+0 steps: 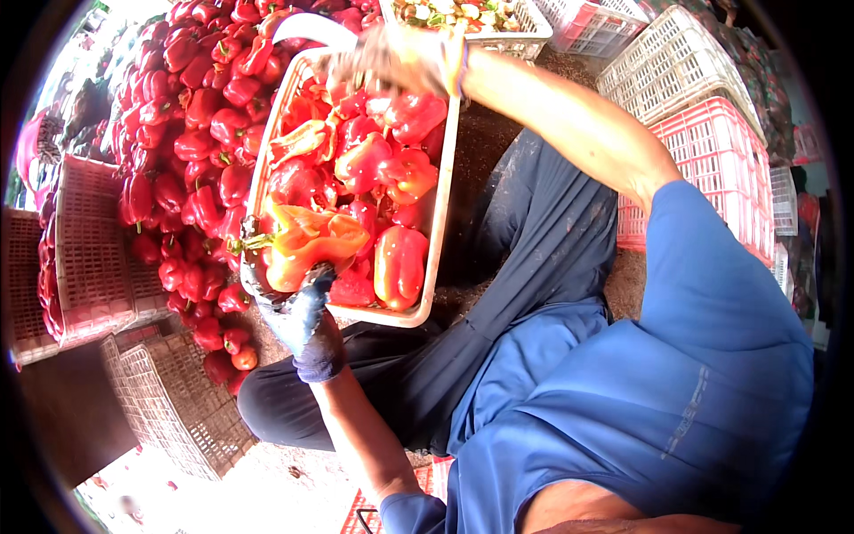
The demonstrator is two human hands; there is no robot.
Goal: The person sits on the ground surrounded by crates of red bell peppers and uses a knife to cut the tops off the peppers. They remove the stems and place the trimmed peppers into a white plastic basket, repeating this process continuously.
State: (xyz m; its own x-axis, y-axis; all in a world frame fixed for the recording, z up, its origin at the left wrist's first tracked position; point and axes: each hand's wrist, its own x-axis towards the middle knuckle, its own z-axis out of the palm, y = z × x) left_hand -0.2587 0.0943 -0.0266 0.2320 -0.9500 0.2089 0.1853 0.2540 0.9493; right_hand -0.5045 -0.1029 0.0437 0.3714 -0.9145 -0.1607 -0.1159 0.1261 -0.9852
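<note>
My left hand [300, 317], in a dirty bluish glove, grips an orange-red bell pepper [310, 243] over the near left end of a light plastic crate [437, 267]. The pepper's green stem points left. My right hand [393, 60], blurred by motion, is over the crate's far end and holds a knife with a pale curved blade [313, 30] pointing left; its handle is hidden. Red bell peppers [363, 160] fill the crate, some glossy and wet-looking. A whole red-orange pepper [400, 267] lies in its near right corner.
A large heap of red bell peppers [193, 143] lies left of the crate. A crate of pale and green trimmings [534, 30] stands beyond. Stacked white [680, 67] and pink crates [707, 167] are at right, more crates [93, 247] at left. My folded legs [534, 247] border the crate.
</note>
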